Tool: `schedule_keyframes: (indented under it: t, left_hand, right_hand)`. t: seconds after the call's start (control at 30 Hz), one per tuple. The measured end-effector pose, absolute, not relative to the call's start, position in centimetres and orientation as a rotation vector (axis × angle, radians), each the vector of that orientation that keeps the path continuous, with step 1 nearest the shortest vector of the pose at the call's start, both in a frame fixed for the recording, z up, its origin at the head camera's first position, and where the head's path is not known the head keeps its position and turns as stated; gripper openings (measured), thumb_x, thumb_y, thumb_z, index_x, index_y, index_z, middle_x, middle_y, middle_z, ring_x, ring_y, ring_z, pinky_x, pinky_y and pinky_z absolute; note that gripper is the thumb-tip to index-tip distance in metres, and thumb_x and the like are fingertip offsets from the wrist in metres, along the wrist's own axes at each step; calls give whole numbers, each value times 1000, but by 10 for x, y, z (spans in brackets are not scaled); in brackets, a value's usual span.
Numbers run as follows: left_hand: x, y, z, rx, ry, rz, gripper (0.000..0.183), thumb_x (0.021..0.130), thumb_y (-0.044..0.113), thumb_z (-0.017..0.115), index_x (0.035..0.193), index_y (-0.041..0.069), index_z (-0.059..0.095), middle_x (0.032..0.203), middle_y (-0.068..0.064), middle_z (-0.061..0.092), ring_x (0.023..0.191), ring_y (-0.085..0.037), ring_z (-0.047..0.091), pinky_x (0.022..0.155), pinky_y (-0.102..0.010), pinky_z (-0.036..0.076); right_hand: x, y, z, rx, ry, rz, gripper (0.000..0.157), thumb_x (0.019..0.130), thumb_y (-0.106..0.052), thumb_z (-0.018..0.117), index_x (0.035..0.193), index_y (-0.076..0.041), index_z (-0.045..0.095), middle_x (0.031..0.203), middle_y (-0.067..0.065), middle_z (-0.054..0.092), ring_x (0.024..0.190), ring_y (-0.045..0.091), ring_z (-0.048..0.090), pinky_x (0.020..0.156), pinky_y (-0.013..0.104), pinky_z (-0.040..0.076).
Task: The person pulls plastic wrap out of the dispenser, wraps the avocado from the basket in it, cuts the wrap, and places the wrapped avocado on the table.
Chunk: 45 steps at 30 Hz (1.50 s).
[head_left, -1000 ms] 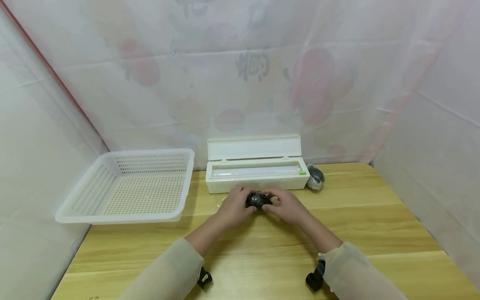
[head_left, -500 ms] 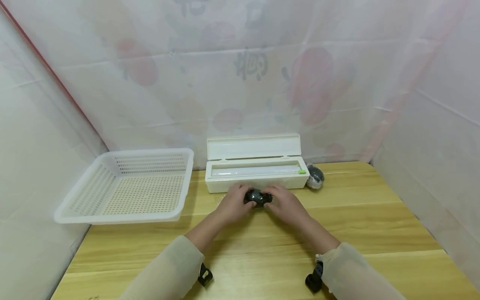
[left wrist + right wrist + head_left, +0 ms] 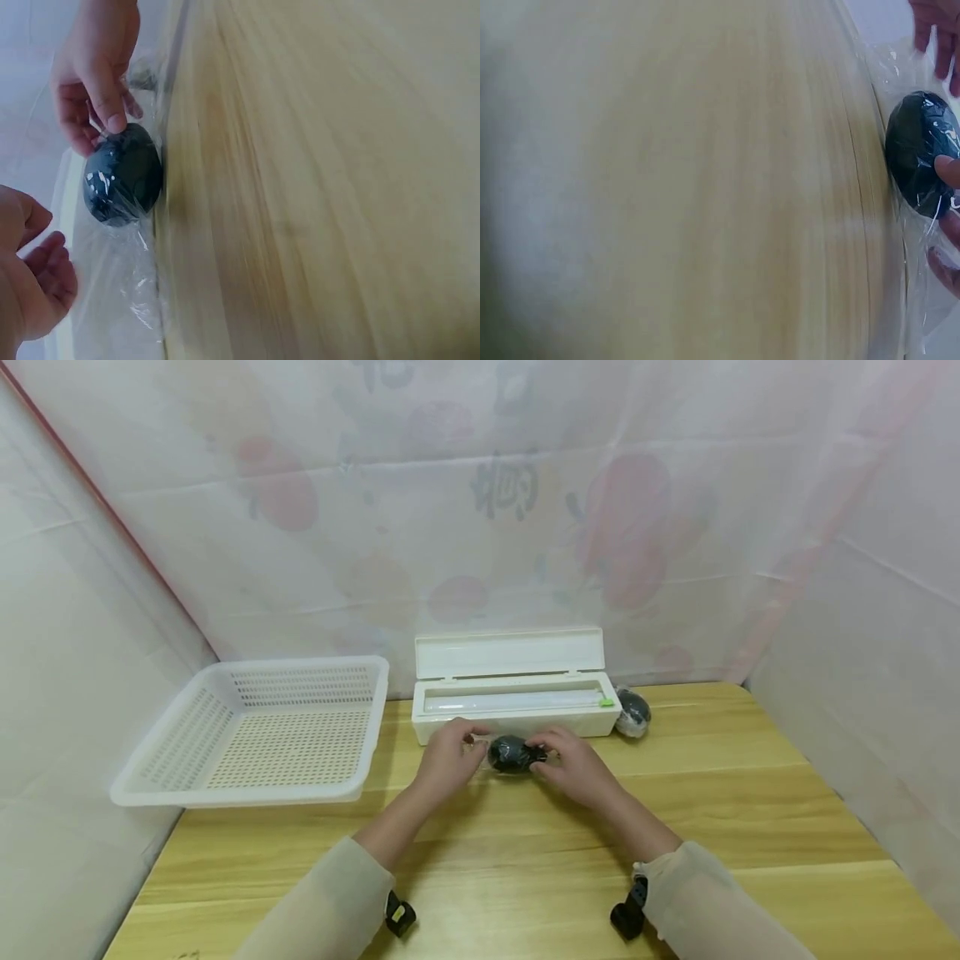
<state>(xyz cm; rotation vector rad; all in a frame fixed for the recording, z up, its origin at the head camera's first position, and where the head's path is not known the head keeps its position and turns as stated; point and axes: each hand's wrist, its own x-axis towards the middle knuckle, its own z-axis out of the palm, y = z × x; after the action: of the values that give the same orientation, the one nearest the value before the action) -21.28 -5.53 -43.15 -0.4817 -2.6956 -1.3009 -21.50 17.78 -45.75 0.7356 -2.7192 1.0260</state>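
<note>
A dark egg-shaped fruit (image 3: 510,754), tightly covered in clear cling film, lies close in front of a long white film box (image 3: 517,722). My right hand (image 3: 579,768) pinches its right end between thumb and fingers. Just off the left end is my left hand (image 3: 448,758), its thumb and fingers apart and loosely bent. In the left wrist view, loose film (image 3: 139,277) trails from the fruit (image 3: 124,176) past the left hand (image 3: 34,277). The right wrist view shows the right thumb (image 3: 949,171) pressed against the wrapped fruit (image 3: 919,150).
The box's lid (image 3: 510,653) stands open at the back, showing a white roll (image 3: 517,702) and a green slider (image 3: 606,702). Another wrapped dark fruit (image 3: 633,714) sits at the box's right end. A white plastic basket (image 3: 375,727) stands on the left of the wooden table (image 3: 510,877).
My left hand has come away from the fruit toward the left, after both hands gripped it earlier. The right hand keeps hold of the right end, almost unmoved.
</note>
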Motion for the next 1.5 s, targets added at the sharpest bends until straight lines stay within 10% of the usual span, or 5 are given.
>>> schedule_keyframes:
  t: [0.3,1.07,1.5]
  left_hand:
    - [-209,-32,-440,-827,-2844,-791,51,86,33,77,131,16,61,132,-7,50,126,-27,44,100,-41,48]
    - [-219,-22,-440,-615,-2917,-947,41,87,25,76,124,16,62,126,-10,50,120,-25,45,98,-38,48]
    - [-217,-17,-437,-603,-2937,-843,39,89,29,73,124,15,62,128,-11,51,121,-27,46,96,-39,49]
  right_hand:
    - [-213,179,-455,743,-2709,1015,34,83,-11,79,115,-10,69,114,5,63,101,25,63,88,44,54]
    - [-223,194,-459,322,-2830,1347,19,85,-5,67,104,-6,70,103,10,71,99,27,66,90,44,53]
    - [-227,187,-462,410,-2861,885,9,88,-12,70,94,-11,77,78,0,69,69,12,59,64,33,50]
